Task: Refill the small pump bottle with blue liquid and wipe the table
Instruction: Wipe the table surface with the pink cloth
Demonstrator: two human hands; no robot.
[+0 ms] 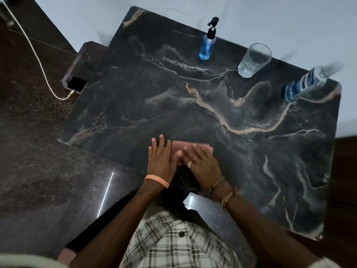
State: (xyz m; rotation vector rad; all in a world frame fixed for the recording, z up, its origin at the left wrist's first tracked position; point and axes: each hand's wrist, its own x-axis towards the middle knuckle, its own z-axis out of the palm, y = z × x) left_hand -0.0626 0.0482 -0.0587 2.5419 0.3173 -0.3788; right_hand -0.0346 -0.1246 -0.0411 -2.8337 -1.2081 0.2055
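A small pump bottle (207,43) with a black pump and blue liquid stands at the far side of the dark marble table (212,105). A large clear bottle (307,84) partly filled with blue liquid stands at the far right corner. A folded pink cloth (178,147) lies near the table's front edge. My right hand (201,163) lies flat on the cloth with straight fingers. My left hand (160,159) rests flat on the table just left of the cloth, touching its edge.
A clear drinking glass (254,59) stands between the two bottles. A black phone (76,85) with a white cable (36,57) lies on a lower ledge at the left. Dark polished floor surrounds the table; a white wall runs behind.
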